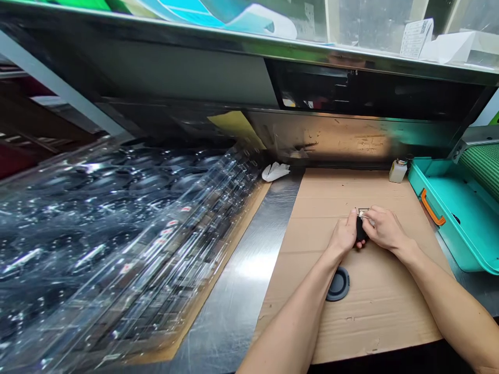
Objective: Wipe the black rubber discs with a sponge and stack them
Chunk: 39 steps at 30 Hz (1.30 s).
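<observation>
Over the cardboard sheet [304, 291], my left hand [344, 235] is closed around a small black part [360, 230], its fingertips showing beneath it. My right hand [384, 228] meets it from the other side, fingers pinched at the part's upper end. Something small and whitish [362, 213] shows by those fingertips, too small to name. A dark round piece with a raised rim [338, 284], like a lid, lies on the cardboard beside my left forearm.
Stacked clear plastic trays [156, 244] with dark round shapes fill the left side. A small white bottle [397, 171] stands at the cardboard's back right. At the right is a teal bin [460, 236] with an orange handle. Crumpled white paper [275, 171] lies behind, beneath a low metal-edged shelf [249, 44].
</observation>
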Tool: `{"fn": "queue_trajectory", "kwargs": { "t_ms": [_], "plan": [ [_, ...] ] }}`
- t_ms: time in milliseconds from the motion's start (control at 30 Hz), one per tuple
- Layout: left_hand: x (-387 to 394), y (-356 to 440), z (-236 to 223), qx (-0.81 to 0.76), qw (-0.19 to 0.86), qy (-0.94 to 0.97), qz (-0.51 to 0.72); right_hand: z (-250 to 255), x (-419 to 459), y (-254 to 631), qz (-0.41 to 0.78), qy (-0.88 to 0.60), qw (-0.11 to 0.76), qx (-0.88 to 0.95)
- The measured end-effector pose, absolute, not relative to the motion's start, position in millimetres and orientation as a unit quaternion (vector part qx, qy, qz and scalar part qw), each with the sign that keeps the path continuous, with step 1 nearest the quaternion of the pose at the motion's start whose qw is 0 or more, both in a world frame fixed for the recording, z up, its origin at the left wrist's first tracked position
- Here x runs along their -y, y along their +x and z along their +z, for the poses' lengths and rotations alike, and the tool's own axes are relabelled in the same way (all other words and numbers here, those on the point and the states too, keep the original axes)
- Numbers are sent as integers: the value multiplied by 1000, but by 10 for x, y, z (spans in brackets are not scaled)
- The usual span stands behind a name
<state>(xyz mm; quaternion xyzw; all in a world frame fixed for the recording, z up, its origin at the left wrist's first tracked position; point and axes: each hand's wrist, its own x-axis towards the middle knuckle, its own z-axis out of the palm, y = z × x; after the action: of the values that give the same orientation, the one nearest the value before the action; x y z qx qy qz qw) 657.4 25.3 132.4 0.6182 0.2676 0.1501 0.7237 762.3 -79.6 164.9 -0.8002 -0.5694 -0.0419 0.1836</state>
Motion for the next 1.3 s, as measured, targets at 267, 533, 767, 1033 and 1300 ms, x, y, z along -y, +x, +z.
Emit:
{"fn": "queue_trajectory", "kwargs": {
  "t_ms": [267,533,767,1033,1300],
  "plan": [
    [-252,6585,1289,-274,745,584,169,1658,838,7668,-22,-805,194,559],
    [-263,6596,1324,-274,767,555,172,1660,866,7638,-27,-795,247,554],
    [-215,6547,1360,-276,716,621,159,1599,842,7630,-29,-788,208,579],
    [-234,6568,1294,-294,706,624,160,1560,801,7582,-55,-798,168,575],
    [-237,6561,1252,-282,704,631,164,1592,804,7536,-61,-810,153,563]
  ]
}}
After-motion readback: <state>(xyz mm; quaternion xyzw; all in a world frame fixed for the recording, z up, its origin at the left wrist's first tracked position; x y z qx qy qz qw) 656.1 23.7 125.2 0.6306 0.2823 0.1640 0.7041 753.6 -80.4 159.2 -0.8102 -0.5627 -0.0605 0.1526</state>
